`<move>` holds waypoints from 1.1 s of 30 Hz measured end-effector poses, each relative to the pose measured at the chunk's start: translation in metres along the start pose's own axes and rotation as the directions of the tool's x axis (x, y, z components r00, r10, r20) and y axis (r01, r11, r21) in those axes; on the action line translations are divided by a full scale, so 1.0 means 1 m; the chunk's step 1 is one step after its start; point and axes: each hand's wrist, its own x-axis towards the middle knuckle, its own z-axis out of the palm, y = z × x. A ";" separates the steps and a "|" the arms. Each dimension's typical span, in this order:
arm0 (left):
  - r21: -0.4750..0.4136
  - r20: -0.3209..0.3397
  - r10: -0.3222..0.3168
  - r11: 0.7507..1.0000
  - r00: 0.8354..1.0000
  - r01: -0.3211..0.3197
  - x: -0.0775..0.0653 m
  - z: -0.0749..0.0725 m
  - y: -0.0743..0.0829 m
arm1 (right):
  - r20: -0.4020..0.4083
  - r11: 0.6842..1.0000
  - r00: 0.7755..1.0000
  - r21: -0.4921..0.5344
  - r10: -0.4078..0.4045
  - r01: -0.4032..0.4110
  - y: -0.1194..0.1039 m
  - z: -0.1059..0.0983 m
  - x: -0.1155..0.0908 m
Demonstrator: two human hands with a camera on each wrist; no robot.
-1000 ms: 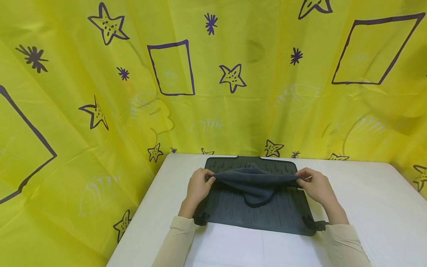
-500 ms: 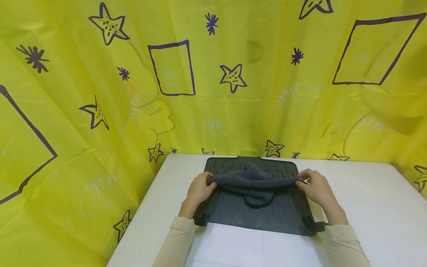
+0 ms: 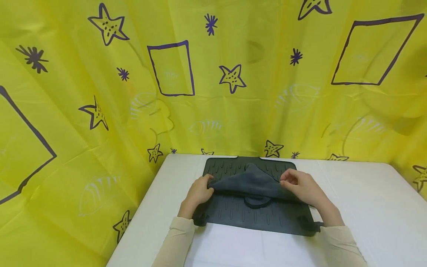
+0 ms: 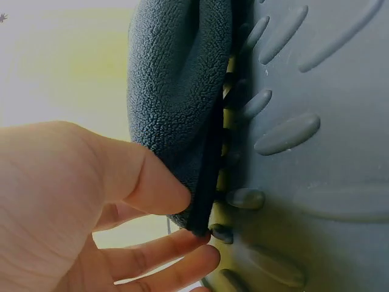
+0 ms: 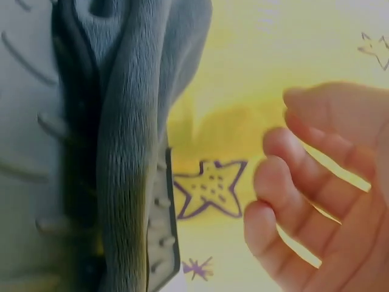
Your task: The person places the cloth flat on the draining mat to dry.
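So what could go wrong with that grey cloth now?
The right hand isn't holding the cloth, so that end might flop or bunch up on the ridged mat.

The left hand only pinches one end, so a tug there could drag the whole cloth crooked.

A rounded flap pokes out on the near side, so it might get creased underneath.

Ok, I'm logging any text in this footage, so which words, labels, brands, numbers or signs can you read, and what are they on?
None: I see no readable text on the dark cloth, ridged mat or white table.
The yellow curtain shows drawings such as stars, no legible lettering.
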 end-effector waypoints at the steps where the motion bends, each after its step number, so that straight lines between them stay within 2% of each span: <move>1: -0.002 -0.004 -0.002 1.000 1.000 0.002 0.000 0.000 0.000 | 0.033 1.000 0.999 0.013 -0.014 0.013 -0.002 0.003 0.001; 3: -0.006 -0.015 -0.003 1.000 1.000 0.002 0.000 -0.001 -0.001 | 0.114 0.999 0.993 0.037 -0.042 0.038 -0.007 0.008 0.002; 5: -0.010 -0.032 0.001 1.000 0.999 -0.001 -0.001 -0.001 -0.001 | 0.212 0.996 0.975 0.071 -0.070 0.056 -0.010 0.015 0.002; 9: -0.009 -0.068 0.016 1.000 0.998 -0.017 0.000 -0.002 -0.002 | 0.388 0.990 0.915 0.124 -0.109 0.065 -0.014 0.031 0.003; 11: -0.003 -0.085 0.021 1.000 0.996 -0.021 0.000 -0.002 -0.002 | 0.439 0.989 0.892 0.136 -0.110 0.055 -0.016 0.040 0.003; 13: -0.002 -0.101 0.023 1.000 0.995 -0.023 0.001 -0.002 -0.002 | 0.459 0.991 0.883 0.130 -0.096 0.040 -0.018 0.047 0.004; 16: -0.009 -0.120 0.018 1.000 0.993 -0.019 0.002 -0.002 -0.002 | 0.438 0.997 0.898 0.073 -0.049 0.019 -0.020 0.057 0.003; 20: -0.038 -0.140 0.006 0.999 0.990 -0.011 0.003 -0.002 -0.001 | 0.355 0.998 0.935 -0.058 0.022 -0.002 -0.022 0.068 0.002; 25: -0.060 -0.156 0.006 0.998 0.988 -0.015 0.003 -0.004 0.001 | 0.247 0.983 0.968 -0.181 0.039 0.007 -0.023 0.078 0.004; 33: -0.076 -0.167 -0.015 0.997 0.986 0.002 0.002 -0.005 0.002 | 0.206 0.977 0.978 -0.211 0.037 0.008 -0.021 0.083 0.006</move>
